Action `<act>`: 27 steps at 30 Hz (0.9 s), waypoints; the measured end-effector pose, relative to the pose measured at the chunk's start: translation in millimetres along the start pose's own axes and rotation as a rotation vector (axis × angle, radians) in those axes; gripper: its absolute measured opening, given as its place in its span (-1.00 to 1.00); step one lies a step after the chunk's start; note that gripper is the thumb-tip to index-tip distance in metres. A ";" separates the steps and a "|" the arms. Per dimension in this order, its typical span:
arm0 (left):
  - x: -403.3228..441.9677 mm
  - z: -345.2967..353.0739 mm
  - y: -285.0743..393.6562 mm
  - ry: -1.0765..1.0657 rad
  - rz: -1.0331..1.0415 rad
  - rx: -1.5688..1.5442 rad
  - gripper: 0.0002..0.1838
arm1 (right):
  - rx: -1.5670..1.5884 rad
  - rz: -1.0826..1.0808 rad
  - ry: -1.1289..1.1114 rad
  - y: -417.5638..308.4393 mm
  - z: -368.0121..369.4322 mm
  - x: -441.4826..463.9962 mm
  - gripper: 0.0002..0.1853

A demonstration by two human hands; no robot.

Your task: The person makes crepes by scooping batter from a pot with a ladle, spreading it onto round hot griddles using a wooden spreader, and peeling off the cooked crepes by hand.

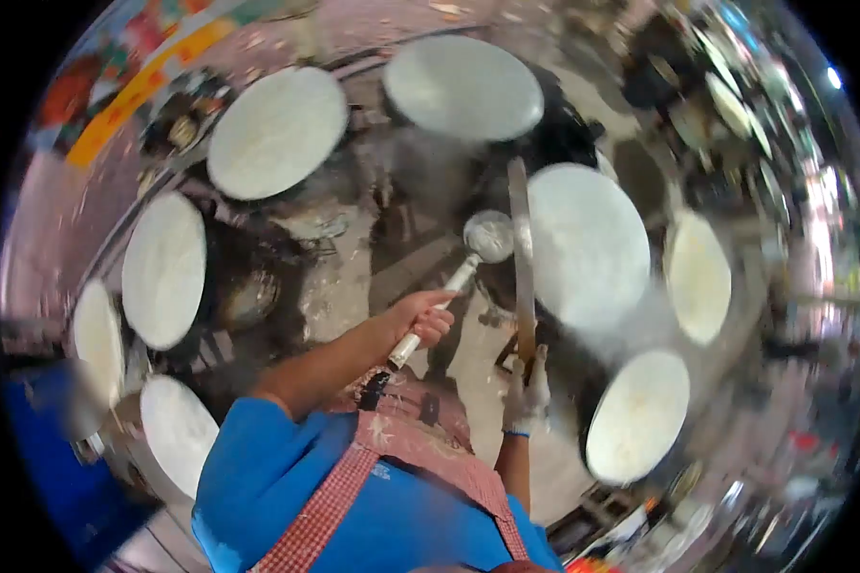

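Note:
My bare left hand (424, 319) is wrapped round the whitish handle of a ladle (488, 236). The ladle's round bowl is coated with something pale, and it hangs over the gap between the discs. In my right hand (528, 393), which wears a white glove, is the handle end of a long flat blade (523, 244). This blade points away from me, along the left edge of a large white disc (588, 246) that looks like thin batter on a round griddle. Steam drifts near that disc's lower edge. Part of my right fingers is hidden round the handle.
Several similar discs ring me, including one ahead (463, 88), one at far left (277, 132), one at left (163, 271) and one at near right (637, 417). A blue container (53, 458) stands at lower left. An orange strip (148, 91) lies at upper left.

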State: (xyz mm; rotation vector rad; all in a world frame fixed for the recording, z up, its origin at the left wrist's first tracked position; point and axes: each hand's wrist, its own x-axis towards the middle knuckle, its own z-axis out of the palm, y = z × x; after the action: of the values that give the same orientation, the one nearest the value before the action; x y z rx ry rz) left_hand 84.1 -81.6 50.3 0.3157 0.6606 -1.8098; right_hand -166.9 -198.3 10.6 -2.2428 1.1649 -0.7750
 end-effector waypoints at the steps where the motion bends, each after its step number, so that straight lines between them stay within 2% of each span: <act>1: -10.5 -1.1 -0.2 -0.043 0.044 -0.013 -0.76 | 0.099 0.099 -0.068 -7.4 5.3 7.5 -0.51; 2: -23.8 -2.9 -3.9 0.013 0.117 0.007 -0.77 | 0.213 0.342 -0.246 -24.0 3.5 11.9 -0.52; 4: -43.0 -29.1 -13.9 0.023 0.279 0.168 -0.79 | 0.349 0.353 -0.238 -17.8 21.9 26.4 -0.59; 5: -61.7 -36.6 -26.8 -0.043 0.377 0.307 -0.80 | 0.389 0.373 -0.305 -27.3 23.4 41.4 -0.62; 6: -69.4 -59.6 -35.2 -0.195 0.370 0.228 -0.81 | 0.432 0.412 -0.348 -35.6 26.1 57.0 -0.64; 8: -94.7 -84.1 -62.5 -0.191 0.534 0.301 -0.83 | 0.436 0.054 -0.346 -18.0 57.3 81.0 -0.64; 9: -100.8 -99.6 -70.6 -0.165 0.549 0.229 -0.83 | 0.447 0.059 -0.472 -58.2 51.0 92.7 -0.65; 12: -117.6 -154.7 -89.6 -0.055 0.597 0.009 -0.82 | 0.313 0.006 -0.600 -76.4 100.6 119.6 -0.66; 14: -125.5 -186.3 -105.2 0.057 0.654 -0.149 -0.82 | 0.226 -0.078 -0.603 -83.8 143.9 133.5 -0.64; 16: -151.3 -193.9 -127.2 0.289 0.747 -0.141 -0.81 | 0.147 -0.089 -0.604 -128.8 158.0 134.9 -0.61; 17: -159.6 -206.0 -133.4 0.318 0.768 -0.134 -0.79 | 0.111 -0.067 -0.615 -157.2 154.0 135.5 -0.59; 18: -167.7 -218.1 -139.9 0.348 0.789 -0.127 -0.77 | 0.088 -0.174 -0.522 -137.5 186.8 143.4 -0.58; 20: -182.8 -251.2 -141.2 0.244 0.808 -0.136 -0.75 | 0.020 -0.130 -0.512 -145.9 210.1 151.1 -0.61; 23: -210.4 -253.4 -141.5 0.008 0.762 -0.377 -0.81 | -0.229 -0.239 -0.471 -165.1 207.6 150.5 -0.62; 26: -222.2 -249.9 -135.8 0.112 0.890 -0.365 -0.76 | -0.309 -0.325 -0.567 -166.9 180.2 144.5 -0.63; 27: -224.8 -243.9 -131.7 0.277 0.904 -0.354 -0.74 | -0.353 -0.375 -0.562 -138.8 186.4 146.6 -0.63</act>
State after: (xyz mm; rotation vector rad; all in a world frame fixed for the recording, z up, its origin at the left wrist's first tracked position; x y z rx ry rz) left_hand 10.1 264.9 7.2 0.5250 0.8378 -0.7787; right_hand 107.0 -220.2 4.5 -2.7591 0.6521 -0.0277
